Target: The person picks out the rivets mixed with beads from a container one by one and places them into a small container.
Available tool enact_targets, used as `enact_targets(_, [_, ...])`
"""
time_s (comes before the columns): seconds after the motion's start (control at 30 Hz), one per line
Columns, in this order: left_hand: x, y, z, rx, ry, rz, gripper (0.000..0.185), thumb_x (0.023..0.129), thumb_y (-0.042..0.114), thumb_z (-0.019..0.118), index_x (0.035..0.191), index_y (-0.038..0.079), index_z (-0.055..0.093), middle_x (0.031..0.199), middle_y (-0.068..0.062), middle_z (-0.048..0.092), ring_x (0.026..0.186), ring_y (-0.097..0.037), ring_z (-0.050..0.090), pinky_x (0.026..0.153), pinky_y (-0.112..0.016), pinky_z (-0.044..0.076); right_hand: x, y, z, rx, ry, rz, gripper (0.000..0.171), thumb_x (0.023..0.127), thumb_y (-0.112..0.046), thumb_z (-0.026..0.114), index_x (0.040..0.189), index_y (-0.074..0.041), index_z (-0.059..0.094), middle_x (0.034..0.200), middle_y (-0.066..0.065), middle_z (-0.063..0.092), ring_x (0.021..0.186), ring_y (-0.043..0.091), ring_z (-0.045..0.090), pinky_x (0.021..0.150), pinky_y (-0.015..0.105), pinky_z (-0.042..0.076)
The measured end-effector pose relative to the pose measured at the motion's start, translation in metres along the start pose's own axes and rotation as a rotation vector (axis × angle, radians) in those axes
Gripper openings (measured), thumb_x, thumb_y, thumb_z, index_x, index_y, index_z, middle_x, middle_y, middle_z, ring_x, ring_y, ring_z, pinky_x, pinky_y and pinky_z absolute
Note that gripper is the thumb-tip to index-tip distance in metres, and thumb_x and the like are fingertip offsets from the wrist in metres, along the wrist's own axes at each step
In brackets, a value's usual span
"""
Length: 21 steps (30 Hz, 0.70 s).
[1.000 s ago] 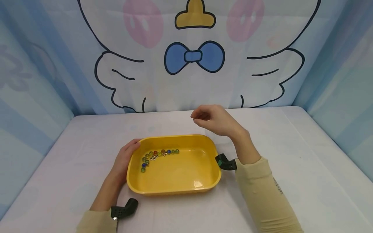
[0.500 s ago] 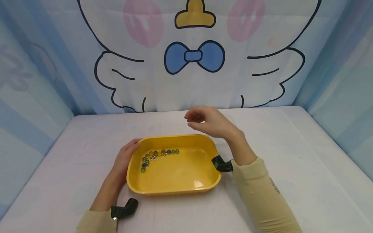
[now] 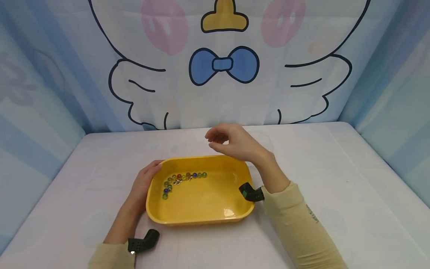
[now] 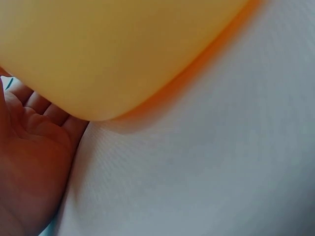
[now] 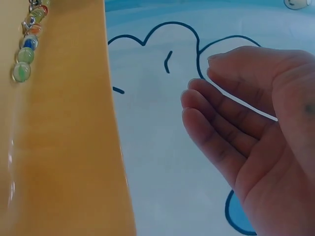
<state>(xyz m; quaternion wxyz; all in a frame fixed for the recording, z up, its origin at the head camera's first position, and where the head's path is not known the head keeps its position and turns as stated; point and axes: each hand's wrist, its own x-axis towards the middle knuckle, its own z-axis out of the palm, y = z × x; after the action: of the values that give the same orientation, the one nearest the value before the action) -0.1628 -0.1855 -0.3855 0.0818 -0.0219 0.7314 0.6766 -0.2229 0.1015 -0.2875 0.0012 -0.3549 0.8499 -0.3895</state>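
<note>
A yellow plastic tray with rounded corners lies in the middle of the table. Along its far left inside corner runs a curved line of glass marbles, mostly greenish, with some blue, red and amber. Small silvery charms lie against that line. My left hand holds the tray's left side, thumb at the rim and fingers along the outer wall. Above the far right edge of the tray hovers my right hand. In the right wrist view its fingers are gently bent with nothing between them.
A white cloth covers the table. Behind it hangs a backdrop with a cartoon print, and patterned cloth walls stand on both sides. Black wrist cameras are worn on both arms; the right one overlaps the tray's edge.
My right hand has drifted left and slightly nearer, coming over the tray's far edge. The left hand, tray and marbles have stayed put.
</note>
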Motion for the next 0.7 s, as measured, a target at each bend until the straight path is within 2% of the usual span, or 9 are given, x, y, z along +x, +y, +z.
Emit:
enact_targets(0.4, [0.001, 0.0, -0.001, 0.008, 0.003, 0.005, 0.045, 0.109, 0.032, 0.035, 0.139, 0.003, 0.052, 0.137, -0.011, 0.055, 0.12, -0.019, 0.05, 0.103, -0.018, 0.04, 0.009, -0.003, 0.016, -0.024, -0.088, -0.037, 0.018, 0.095, -0.007, 0.069, 0.112, -0.003, 0.069, 0.103, 0.002, 0.068, 0.089, 0.014, 0.061, 0.084, 0.026, 0.053])
enact_targets(0.7, [-0.001, 0.0, 0.0, 0.005, 0.0, 0.004, 0.045, 0.109, 0.032, 0.035, 0.14, 0.004, 0.051, 0.139, -0.012, 0.054, 0.12, -0.02, 0.05, 0.103, -0.018, 0.04, 0.014, -0.007, 0.03, -0.039, -0.166, -0.041, 0.018, 0.095, -0.004, 0.067, 0.113, -0.002, 0.069, 0.104, 0.003, 0.068, 0.091, 0.014, 0.061, 0.085, 0.023, 0.053])
